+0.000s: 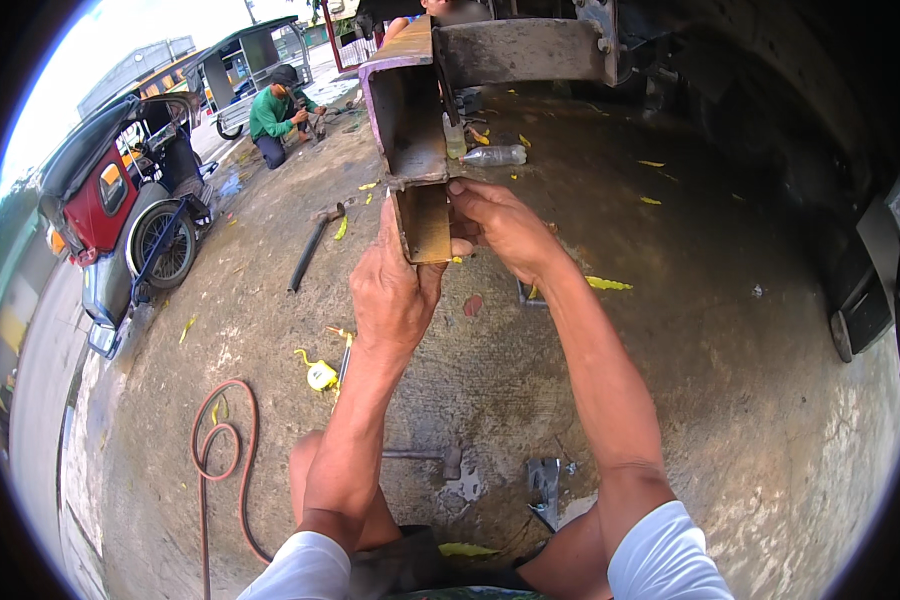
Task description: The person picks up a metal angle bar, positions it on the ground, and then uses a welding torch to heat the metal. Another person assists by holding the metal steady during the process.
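I hold a short, open rusty steel channel piece (425, 222) against the lower end of a larger steel channel (405, 120) with a purple-edged side. My left hand (395, 295) grips the small piece from its left and underside, fingers partly hidden behind it. My right hand (500, 225) grips its right side, with the thumb up at the seam between the two pieces and the other fingers curled at the lower corner.
Around me on the concrete lie a hammer (315, 245), a yellow tape measure (322, 376), a coiled red hose (250, 465), a second hammer (450, 463) and plastic bottles (495, 156). A person in green (270, 118) kneels beyond, near a red sidecar (85, 210). A vehicle's underside (670, 60) hangs upper right.
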A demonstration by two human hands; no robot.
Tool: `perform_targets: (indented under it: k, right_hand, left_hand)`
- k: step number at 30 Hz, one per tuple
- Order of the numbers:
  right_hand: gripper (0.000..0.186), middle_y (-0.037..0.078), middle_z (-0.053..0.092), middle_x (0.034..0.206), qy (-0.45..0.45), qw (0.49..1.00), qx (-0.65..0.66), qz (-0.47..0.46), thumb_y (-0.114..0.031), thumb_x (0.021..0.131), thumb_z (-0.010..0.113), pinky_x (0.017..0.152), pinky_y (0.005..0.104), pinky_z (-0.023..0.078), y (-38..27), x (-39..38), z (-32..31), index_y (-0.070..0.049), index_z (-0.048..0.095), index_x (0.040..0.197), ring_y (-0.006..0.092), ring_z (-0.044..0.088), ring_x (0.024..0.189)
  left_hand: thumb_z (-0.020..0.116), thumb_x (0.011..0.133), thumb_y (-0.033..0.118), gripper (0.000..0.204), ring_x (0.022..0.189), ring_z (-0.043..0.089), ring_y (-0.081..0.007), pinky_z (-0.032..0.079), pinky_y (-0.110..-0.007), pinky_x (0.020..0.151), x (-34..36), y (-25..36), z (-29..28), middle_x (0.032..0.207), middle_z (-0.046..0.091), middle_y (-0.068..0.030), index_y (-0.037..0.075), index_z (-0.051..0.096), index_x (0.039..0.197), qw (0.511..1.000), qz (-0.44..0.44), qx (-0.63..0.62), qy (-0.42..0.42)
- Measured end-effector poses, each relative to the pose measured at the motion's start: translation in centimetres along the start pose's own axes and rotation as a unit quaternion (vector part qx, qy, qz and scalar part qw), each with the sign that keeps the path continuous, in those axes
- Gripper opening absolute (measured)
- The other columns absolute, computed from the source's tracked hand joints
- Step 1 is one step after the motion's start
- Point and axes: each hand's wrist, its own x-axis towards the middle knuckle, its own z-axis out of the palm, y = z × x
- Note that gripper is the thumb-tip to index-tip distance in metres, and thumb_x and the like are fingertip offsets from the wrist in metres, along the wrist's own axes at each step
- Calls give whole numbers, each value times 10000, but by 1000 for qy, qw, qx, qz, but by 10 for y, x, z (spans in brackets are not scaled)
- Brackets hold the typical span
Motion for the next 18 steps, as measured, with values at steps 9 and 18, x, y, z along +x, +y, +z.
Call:
perform_targets:
  k: [9,18]
  right_hand:
    - [324,61,702,1065,4,1000,11,9,-310,1073,515,872,319,512,4,3,-1,-39,619,1218,152,671,950]
    - [287,30,693,1014,31,999,12,-7,-286,1072,504,816,299,514,14,5,-6,-46,634,1162,120,656,880]
  left_hand:
    - [804,816,156,871,838,720,-345,573,-410,723,-3,-1,-2,1019,718,-185,-102,324,1495,999,-25,4,-25]
    - [797,818,134,810,840,726,-332,573,-392,713,-2,2,3,1102,722,-145,-93,366,1465,1000,5,9,22]
